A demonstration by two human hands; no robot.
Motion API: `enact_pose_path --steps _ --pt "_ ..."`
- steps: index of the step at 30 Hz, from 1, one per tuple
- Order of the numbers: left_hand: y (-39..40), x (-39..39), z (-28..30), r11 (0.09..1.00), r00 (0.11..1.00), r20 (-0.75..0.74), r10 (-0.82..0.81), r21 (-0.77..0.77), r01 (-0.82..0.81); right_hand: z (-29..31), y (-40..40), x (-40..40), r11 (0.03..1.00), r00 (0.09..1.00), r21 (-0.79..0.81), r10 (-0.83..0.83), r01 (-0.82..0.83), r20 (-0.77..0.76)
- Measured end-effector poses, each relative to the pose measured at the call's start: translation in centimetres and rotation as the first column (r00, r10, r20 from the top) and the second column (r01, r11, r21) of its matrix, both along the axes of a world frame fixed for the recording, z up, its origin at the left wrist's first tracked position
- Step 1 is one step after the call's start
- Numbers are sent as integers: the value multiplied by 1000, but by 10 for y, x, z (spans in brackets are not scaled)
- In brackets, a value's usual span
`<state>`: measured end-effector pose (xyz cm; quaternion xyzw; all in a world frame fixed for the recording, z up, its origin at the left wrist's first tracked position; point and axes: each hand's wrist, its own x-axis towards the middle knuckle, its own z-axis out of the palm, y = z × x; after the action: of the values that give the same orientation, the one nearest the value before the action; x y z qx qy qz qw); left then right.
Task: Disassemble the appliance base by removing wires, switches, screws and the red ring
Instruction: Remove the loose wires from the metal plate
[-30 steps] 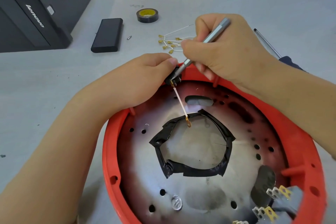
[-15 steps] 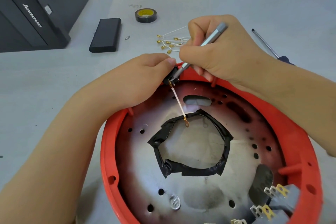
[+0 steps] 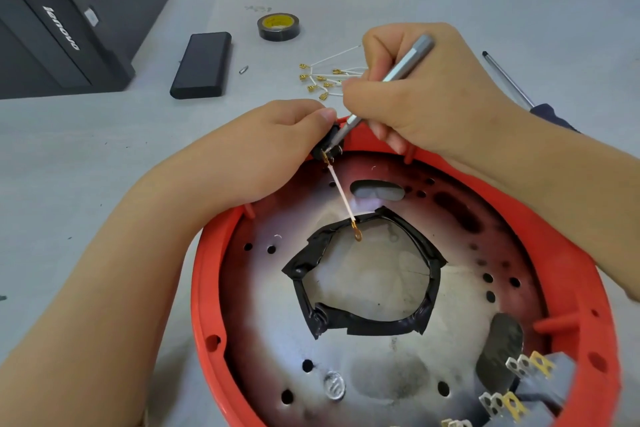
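Grey tabletop (image 3: 86, 156) fills most of the view, with chair legs and a floor visible beyond its far edge. At the far left stands a dark computer case (image 3: 62, 21) with a white logo on its side. Right of it a flat black box (image 3: 202, 65) lies on the table, a tiny metal bit (image 3: 243, 70) just beside it, and further right a roll of black tape (image 3: 278, 26) with a yellow core.

The left hand (image 3: 263, 152) reaches in from the near left, its fingers curled round a small black switch (image 3: 327, 149) at the far rim of the red ring (image 3: 204, 288), pinching it. A thin pale wire (image 3: 343, 196) runs from the switch down toward the near side, ending in a brass ring terminal over the middle opening. That opening in the metal base plate (image 3: 381, 374) is edged with crumpled black tape (image 3: 363, 326).

A loose bunch of white wires with brass terminals (image 3: 322, 80) lies on the table just beyond the ring. The right hand (image 3: 433, 97) grips a slim silver screwdriver (image 3: 401, 68) like a pen, with its tip against the switch. At the far right a second, long screwdriver (image 3: 509, 80) with a dark handle lies on the table, partly behind the right forearm. Near right, inside the ring, grey switch blocks with metal tabs (image 3: 530, 381) sit on the plate.
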<state>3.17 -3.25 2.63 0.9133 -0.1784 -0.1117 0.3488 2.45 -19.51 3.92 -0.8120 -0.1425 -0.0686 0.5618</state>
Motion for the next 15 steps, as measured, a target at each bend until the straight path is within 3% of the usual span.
enact_pose_path --steps 8,15 --pt "0 -2 3 1000 1000 -16 -9 -16 8 2 3 -3 994 998 -95 57 -58 -10" --pt "3 0 1 993 996 -92 -3 -114 -8 2 -1 2 986 999 165 12 -6 -36"
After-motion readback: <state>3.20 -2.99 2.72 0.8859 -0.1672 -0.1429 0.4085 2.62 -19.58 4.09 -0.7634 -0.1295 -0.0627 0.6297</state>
